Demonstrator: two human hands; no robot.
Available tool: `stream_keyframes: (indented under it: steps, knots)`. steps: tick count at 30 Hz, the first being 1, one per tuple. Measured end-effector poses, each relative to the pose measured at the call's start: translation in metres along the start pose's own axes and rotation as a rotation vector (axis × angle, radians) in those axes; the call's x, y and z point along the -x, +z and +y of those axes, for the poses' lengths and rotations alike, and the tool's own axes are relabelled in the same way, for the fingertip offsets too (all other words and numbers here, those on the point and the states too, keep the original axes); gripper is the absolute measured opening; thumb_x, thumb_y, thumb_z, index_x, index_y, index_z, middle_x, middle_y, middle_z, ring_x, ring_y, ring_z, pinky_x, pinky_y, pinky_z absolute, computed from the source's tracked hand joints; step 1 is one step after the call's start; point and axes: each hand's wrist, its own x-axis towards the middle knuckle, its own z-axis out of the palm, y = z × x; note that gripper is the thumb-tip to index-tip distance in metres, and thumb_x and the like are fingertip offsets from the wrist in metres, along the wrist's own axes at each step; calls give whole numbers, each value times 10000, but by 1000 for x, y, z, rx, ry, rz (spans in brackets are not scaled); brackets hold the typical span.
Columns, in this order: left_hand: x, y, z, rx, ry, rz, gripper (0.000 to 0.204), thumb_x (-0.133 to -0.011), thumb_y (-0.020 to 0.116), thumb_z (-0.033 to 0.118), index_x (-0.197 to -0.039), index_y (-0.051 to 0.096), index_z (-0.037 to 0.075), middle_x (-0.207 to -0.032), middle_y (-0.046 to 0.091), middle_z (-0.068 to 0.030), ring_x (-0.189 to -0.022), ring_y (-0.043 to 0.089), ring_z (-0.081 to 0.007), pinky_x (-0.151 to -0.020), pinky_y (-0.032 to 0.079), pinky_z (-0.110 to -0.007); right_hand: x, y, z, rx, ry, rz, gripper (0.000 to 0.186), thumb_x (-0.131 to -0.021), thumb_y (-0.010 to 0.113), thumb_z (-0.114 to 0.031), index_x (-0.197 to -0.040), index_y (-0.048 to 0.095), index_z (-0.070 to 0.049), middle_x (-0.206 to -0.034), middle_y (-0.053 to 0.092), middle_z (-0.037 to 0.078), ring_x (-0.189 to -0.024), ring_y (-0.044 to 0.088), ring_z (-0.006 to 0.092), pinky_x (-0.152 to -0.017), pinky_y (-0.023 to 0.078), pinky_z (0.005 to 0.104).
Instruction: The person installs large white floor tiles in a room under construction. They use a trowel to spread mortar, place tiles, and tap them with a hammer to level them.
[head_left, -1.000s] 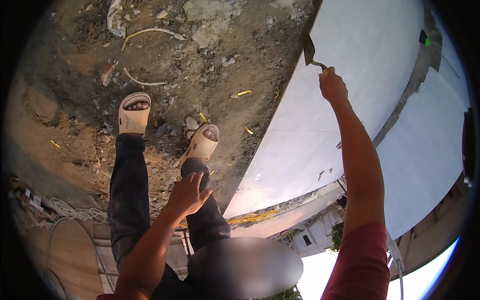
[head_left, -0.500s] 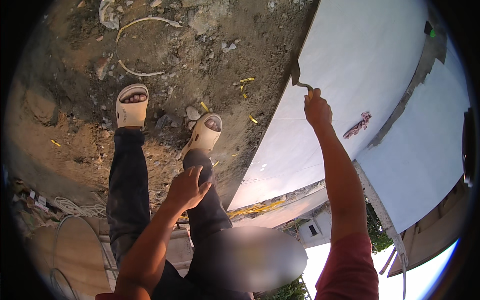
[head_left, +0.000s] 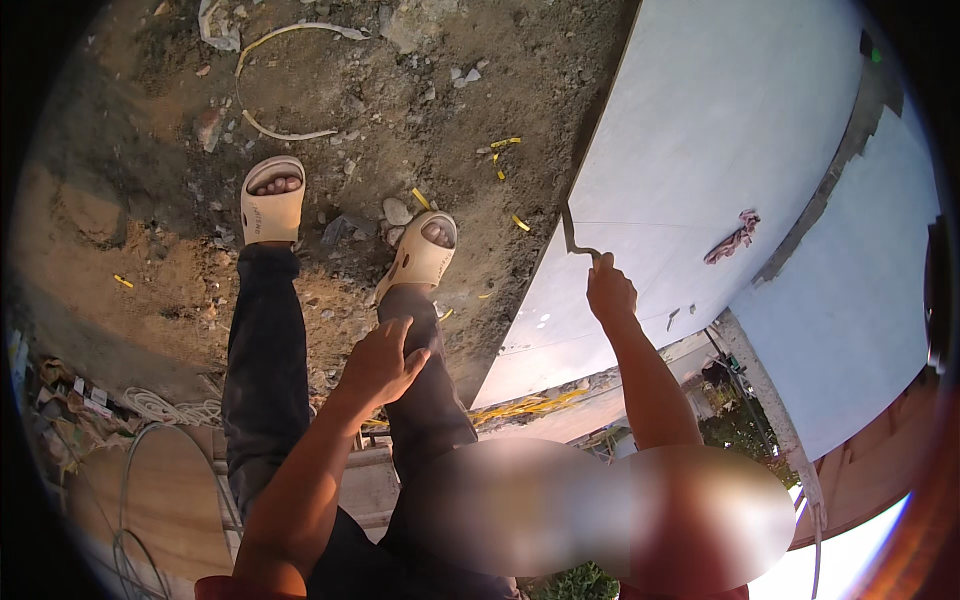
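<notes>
We see the right hand (head_left: 612,290) right of centre, fingers wrapped round the handle of a trowel (head_left: 569,232). We have the trowel just above that hand, seen nearly edge-on, its blade over the left border of the big white panel (head_left: 700,120). We can't tell if the blade touches the panel.

We see the left hand (head_left: 380,365) left of centre, released and holding nothing, thumb held apart from the fingers. It's over the right trouser leg (head_left: 425,405); we can't confirm contact.

Panel fills the upper right. On its right half we get a crumpled pinkish cloth (head_left: 735,238), well apart from the trowel. Beyond the panel, a dark grey strip (head_left: 835,180), then a pale blue-white sheet (head_left: 850,290) at far right.

We have dirt ground (head_left: 480,60) across the upper left, with yellow strips (head_left: 521,223) between the right sandal (head_left: 418,258) and panel, plus a curved band (head_left: 290,130) above the left sandal (head_left: 272,212). Bottom centre is blurred; we can't read it.
</notes>
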Motion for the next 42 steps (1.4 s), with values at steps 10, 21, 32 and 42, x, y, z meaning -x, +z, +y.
stream_keyframes:
  steps: [10,21,32,42]
  knots:
    - [-1,3,-6,-29,-61,-92,658,-966,529,459,-1413,394,-4,-1387,488,-241,-1270,491,-382,-1061,405,-434,13,54,5,93,33,-236,282,-1047,345,-318,-1167,414,-72,-1013,691,196,-944,699,356,-782,560,482]
    - [-3,20,-12,-61,8,-71,640,-955,542,425,-1391,407,-24,-1374,497,-244,-1252,507,-382,-1039,425,-437,54,45,-40,-1364,218,-194,416,-959,539,-443,-1077,569,-45,-754,629,154,-602,631,258,-514,515,384]
    - [-5,11,-2,-161,-78,-199,673,-967,533,470,-1425,386,-1,-1408,475,-242,-1295,484,-367,-1067,406,-423,-46,75,-84,-1123,341,67,521,-968,499,-512,-990,548,7,-865,666,292,-856,640,489,-753,500,549]
    - [-3,5,4,-224,-85,-193,644,-962,531,432,-1405,400,-17,-1367,501,-255,-1261,502,-383,-1050,418,-436,-24,63,-115,-1039,219,294,516,-958,527,-507,-984,560,8,-830,657,299,-845,621,514,-713,486,547]
